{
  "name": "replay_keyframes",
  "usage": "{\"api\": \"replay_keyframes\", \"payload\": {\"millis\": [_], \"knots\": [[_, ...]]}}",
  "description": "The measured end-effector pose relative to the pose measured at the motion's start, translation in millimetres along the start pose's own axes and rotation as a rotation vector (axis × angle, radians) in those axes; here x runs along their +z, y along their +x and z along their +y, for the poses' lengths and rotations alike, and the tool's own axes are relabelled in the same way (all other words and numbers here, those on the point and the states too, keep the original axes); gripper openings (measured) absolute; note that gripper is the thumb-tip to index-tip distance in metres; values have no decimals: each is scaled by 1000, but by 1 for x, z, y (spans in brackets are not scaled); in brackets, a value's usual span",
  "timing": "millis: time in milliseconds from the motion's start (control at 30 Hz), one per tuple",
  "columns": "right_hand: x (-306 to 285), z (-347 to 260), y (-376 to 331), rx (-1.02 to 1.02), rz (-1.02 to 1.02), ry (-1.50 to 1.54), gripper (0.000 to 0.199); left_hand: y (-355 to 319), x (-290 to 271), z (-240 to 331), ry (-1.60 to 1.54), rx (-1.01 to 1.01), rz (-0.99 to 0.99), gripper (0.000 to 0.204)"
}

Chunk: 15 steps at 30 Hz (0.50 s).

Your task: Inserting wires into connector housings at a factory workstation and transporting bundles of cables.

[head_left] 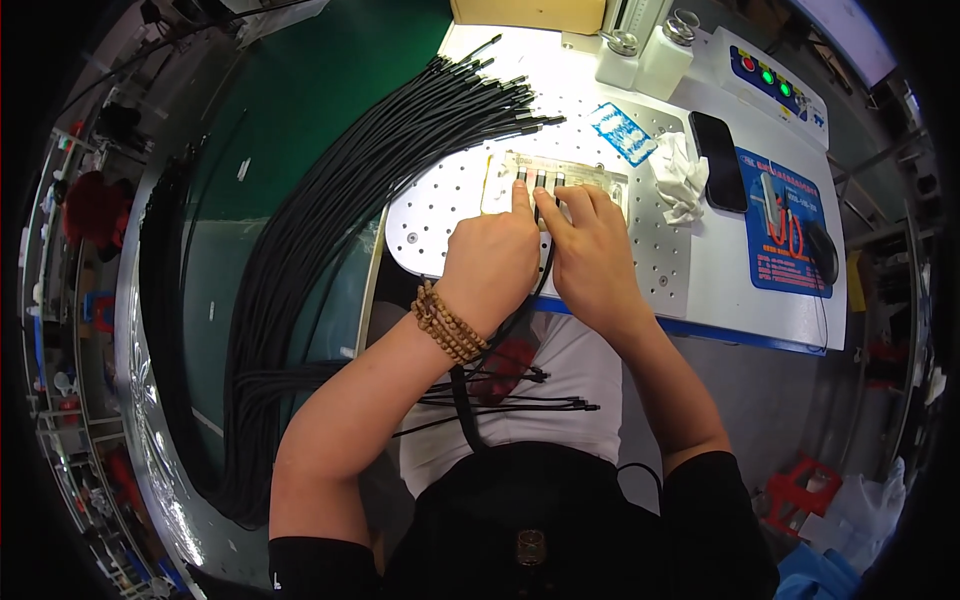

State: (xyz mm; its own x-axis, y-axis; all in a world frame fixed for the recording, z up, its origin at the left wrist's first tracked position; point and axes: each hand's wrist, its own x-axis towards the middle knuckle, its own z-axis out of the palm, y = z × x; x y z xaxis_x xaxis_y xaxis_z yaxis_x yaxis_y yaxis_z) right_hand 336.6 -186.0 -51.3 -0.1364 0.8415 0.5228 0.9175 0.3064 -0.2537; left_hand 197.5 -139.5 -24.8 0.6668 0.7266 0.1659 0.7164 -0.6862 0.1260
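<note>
From where I stand, the person's two bare hands meet over a small pale fixture, which sits on a perforated metal plate on the white counter. The left hand, with a beaded bracelet at its wrist, points its index finger onto the near part of the fixture while the other fingers curl under. The right hand comes in close beside it, fingers bent and tips down on the fixture. Dark connector pieces lie side by side there, just past the fingertips, and a black cable runs down between the hands toward the lap. I can't tell whether either grip is closed on that cable; the backs of the hands hide it.

To the left, a thick bundle of black cables sweeps in a curve, its tips fanned out on the plate beyond the fixture. More cable ends lie across the lap. Right of the fixture are a blue-and-white card, a crumpled white tissue and a dark phone.
</note>
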Motion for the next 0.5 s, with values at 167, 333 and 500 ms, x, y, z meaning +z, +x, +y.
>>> {"api": "replay_keyframes", "payload": {"millis": [167,333,500], "knots": [[-1,-1,1,3,-23,-13,46,0,3,-2,-15,6,0,51],[-2,-2,0,23,-30,-6,46,-2,5,-4,-34,14,43,51],[-1,-1,0,-3,-31,-12,48,-3,8,-5,-49,1,62,52]]}}
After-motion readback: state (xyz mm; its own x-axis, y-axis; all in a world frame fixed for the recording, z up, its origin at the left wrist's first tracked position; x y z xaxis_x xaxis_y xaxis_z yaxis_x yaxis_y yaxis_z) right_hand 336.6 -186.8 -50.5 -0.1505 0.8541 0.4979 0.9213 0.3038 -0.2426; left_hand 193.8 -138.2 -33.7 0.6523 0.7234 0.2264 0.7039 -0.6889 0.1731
